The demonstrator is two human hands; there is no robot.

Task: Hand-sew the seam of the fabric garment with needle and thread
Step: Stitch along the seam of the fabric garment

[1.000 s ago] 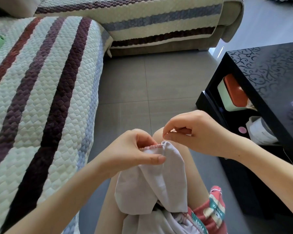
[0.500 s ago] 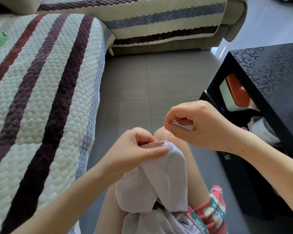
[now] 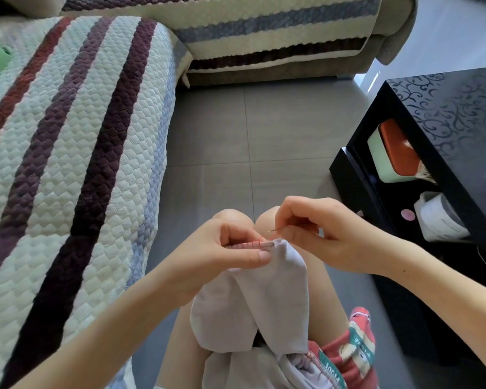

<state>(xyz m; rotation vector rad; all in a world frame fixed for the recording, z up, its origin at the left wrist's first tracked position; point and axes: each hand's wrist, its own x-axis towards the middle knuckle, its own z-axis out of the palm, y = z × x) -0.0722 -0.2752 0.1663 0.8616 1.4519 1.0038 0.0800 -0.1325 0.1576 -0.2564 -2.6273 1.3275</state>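
Note:
A pale lilac fabric garment (image 3: 267,301) hangs over my lap. Its top edge carries a seam of red stitches (image 3: 253,244). My left hand (image 3: 222,254) pinches that edge between thumb and fingers, holding it up. My right hand (image 3: 320,234) sits just right of the seam and pinches a thin needle (image 3: 273,230), whose tip points left toward the stitches. A short red thread (image 3: 261,238) loops from the seam toward the needle.
A quilted striped sofa cover (image 3: 68,153) fills the left side and the back. A black side table (image 3: 446,153) stands at the right, its shelf holding a green and orange box (image 3: 393,153) and a white roll (image 3: 441,217). Grey tiled floor (image 3: 250,130) lies between them.
My right hand rose with the needle, drawing the red thread out, then came back down to the seam's right end. My left hand kept its pinch on the edge.

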